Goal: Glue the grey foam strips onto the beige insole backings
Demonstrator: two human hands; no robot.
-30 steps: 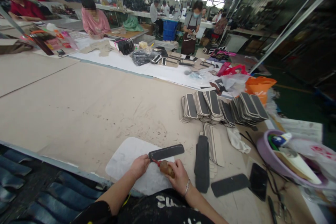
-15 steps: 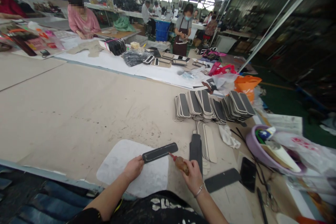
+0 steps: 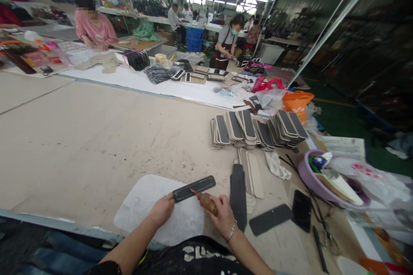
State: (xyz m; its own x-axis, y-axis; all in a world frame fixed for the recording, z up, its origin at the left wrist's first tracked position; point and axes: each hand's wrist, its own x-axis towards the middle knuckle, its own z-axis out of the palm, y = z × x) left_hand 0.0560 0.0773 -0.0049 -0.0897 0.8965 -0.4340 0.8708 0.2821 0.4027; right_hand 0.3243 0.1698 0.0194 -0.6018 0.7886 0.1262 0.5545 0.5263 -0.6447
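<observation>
My left hand (image 3: 163, 210) pinches the near end of a dark rounded strip (image 3: 204, 184) with a pale line along its edge. The strip is tilted over a whitish board (image 3: 137, 202). In my right hand (image 3: 223, 217) is a brownish glue bottle (image 3: 209, 204) with a red nozzle, fingers wrapped round its body. The nozzle tip is at the middle of the strip; whether it touches I cannot tell. To the right of that hand lie dark strips (image 3: 238, 193), another dark strip (image 3: 271, 219) and a fanned row of beige strips (image 3: 253, 174).
Stacked grey-faced panels (image 3: 248, 126) stand farther back on the table. At right are a purple basin (image 3: 305, 176) with odds and ends, a black phone (image 3: 301, 209), scissors (image 3: 329, 236) and a white cloth (image 3: 277, 165). Co-workers stand or sit at tables beyond.
The bottle's nozzle has moved left along the strip, from near its far end to about its middle. My left hand keeps its hold. The view has shifted slightly.
</observation>
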